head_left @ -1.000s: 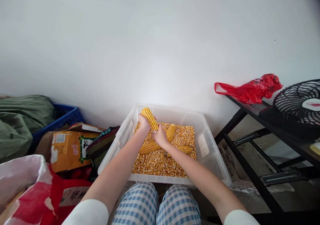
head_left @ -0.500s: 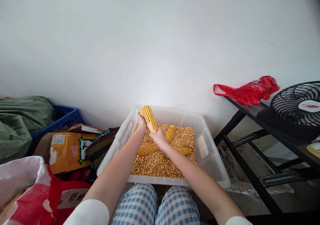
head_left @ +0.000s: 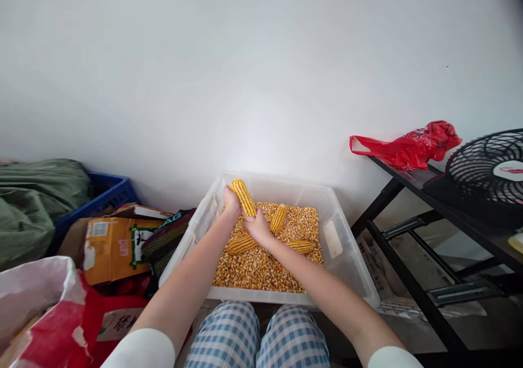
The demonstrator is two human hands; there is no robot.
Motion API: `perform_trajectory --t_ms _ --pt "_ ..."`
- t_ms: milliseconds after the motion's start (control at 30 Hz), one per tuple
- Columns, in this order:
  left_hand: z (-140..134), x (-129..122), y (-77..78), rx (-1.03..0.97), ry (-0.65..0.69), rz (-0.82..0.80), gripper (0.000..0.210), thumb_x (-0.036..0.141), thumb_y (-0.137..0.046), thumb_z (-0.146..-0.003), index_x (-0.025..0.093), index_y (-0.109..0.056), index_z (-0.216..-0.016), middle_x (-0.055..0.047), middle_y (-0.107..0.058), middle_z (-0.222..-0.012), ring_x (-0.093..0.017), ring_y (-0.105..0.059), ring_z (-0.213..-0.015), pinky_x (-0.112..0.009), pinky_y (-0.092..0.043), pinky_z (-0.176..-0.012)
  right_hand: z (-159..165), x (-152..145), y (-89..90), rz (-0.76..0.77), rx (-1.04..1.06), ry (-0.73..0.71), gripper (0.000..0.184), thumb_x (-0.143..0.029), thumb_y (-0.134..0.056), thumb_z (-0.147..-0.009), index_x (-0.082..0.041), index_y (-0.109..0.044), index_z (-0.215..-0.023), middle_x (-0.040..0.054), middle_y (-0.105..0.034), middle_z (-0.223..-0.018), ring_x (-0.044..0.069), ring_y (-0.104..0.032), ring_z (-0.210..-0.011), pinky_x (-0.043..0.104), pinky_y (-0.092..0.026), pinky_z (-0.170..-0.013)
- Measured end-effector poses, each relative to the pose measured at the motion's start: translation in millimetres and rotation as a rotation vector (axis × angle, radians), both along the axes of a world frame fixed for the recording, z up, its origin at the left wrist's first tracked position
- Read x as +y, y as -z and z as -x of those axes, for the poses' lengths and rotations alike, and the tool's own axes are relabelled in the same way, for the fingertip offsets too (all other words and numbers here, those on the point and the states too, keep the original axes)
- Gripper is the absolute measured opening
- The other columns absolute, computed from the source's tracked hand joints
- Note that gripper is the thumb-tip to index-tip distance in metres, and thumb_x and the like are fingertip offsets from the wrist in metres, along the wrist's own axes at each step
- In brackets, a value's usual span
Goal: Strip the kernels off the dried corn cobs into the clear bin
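Observation:
An ear of corn [head_left: 242, 196] is held tilted above a clear plastic bin [head_left: 347, 262]. My left hand [head_left: 231, 201] is closed round its left side. My right hand [head_left: 258, 226] grips the lower end, its fingers against the rows of kernels. Loose corn kernels [head_left: 261, 273] cover the bin's floor. On them lie a second ear [head_left: 278, 219] to the right of my hands, a third ear [head_left: 241, 245] below them, and another ear [head_left: 301, 246] partly behind my right forearm.
To the right a black metal table [head_left: 412, 182] bears a red plastic bag [head_left: 412, 146] and a black fan [head_left: 490, 166]. Left of the bin are an orange cardboard box [head_left: 110, 253], a mesh bag [head_left: 165, 245], a blue crate [head_left: 110, 194] and a red-and-white sack [head_left: 44, 313]. A white wall rises behind.
The held ear is slightly lower and turned; its pale bare patch near the lower end no longer shows. Both hands stay on it. The view has shifted a little.

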State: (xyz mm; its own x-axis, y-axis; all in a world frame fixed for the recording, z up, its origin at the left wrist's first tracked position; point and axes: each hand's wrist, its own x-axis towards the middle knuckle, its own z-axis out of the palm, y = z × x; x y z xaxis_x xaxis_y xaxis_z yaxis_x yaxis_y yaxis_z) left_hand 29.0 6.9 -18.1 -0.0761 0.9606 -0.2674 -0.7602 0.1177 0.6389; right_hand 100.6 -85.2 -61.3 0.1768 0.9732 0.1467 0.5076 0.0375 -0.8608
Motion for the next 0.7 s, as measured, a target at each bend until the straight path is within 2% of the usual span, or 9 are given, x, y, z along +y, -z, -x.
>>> perform_trajectory --t_ms 67,200,267,400,500,600,700 --pt "1 1 -0.6 0.056 -0.006 -0.045 0.043 0.047 -0.026 -0.084 0.015 -0.050 -0.069 -0.003 -0.050 -0.055 -0.017 -0.058 -0.063 -0.027 -0.046 -0.056 4 -2 -3.0 -0.003 0.108 0.015 0.036 -0.014 -0.052 -0.062 -0.020 -0.042 -0.095 -0.0003 -0.058 -0.079 0.012 -0.054 -0.064 0.020 -0.037 -0.053" --pt "-1 4 -0.9 0.152 -0.013 -0.112 0.047 0.049 -0.025 -0.085 0.015 -0.052 -0.066 -0.003 -0.050 -0.055 -0.015 -0.054 -0.055 -0.026 -0.044 -0.053 1 -1 -12.7 0.093 0.221 -0.034 0.035 -0.020 -0.050 -0.067 -0.020 -0.041 -0.100 -0.0034 -0.055 -0.068 0.009 -0.048 -0.048 0.020 -0.034 -0.046" --pt "-4 3 -1.3 0.170 0.010 -0.082 0.050 0.050 -0.023 -0.085 0.015 -0.052 -0.066 -0.003 -0.049 -0.053 -0.015 -0.053 -0.052 -0.026 -0.043 -0.050 -5 2 -17.6 0.080 0.149 -0.002 0.035 -0.023 -0.053 -0.068 -0.019 -0.041 -0.101 -0.0018 -0.056 -0.071 0.011 -0.050 -0.052 0.021 -0.036 -0.048" --pt "-16 -4 -2.7 0.090 0.134 0.076 0.052 0.052 -0.020 -0.083 0.015 -0.053 -0.067 -0.006 -0.051 -0.053 -0.019 -0.057 -0.054 -0.030 -0.045 -0.049 -20 7 -20.0 -0.018 -0.168 0.146 0.035 -0.024 -0.051 -0.072 -0.018 -0.041 -0.105 0.0047 -0.061 -0.082 0.017 -0.057 -0.070 0.024 -0.038 -0.057" --pt "-26 -9 -1.9 -0.067 0.116 0.091 0.044 0.046 -0.023 -0.083 0.017 -0.052 -0.067 -0.005 -0.050 -0.054 -0.020 -0.059 -0.057 -0.031 -0.047 -0.051 -22 5 -14.0 -0.055 -0.350 0.092 0.043 -0.021 -0.045 -0.077 -0.017 -0.035 -0.118 0.0068 -0.062 -0.081 0.019 -0.058 -0.071 0.025 -0.038 -0.058" --pt "-28 -10 0.8 -0.104 0.016 0.053 0.037 0.040 -0.025 -0.082 0.019 -0.049 -0.065 -0.003 -0.046 -0.051 -0.020 -0.058 -0.054 -0.030 -0.047 -0.049 -15 3 -7.9 -0.071 -0.382 0.023 0.053 -0.019 -0.044 -0.077 -0.017 -0.025 -0.127 0.0066 -0.063 -0.084 0.020 -0.059 -0.072 0.025 -0.038 -0.058" --pt "-26 -12 2.5 -0.060 -0.008 0.052 0.035 0.040 -0.026 -0.082 0.019 -0.048 -0.065 -0.002 -0.044 -0.049 -0.018 -0.056 -0.048 -0.029 -0.046 -0.045 -8 3 -6.9 -0.063 -0.295 0.005 0.053 -0.019 -0.044 -0.077 -0.017 -0.025 -0.127 0.0070 -0.063 -0.090 0.019 -0.060 -0.074 0.024 -0.040 -0.059"
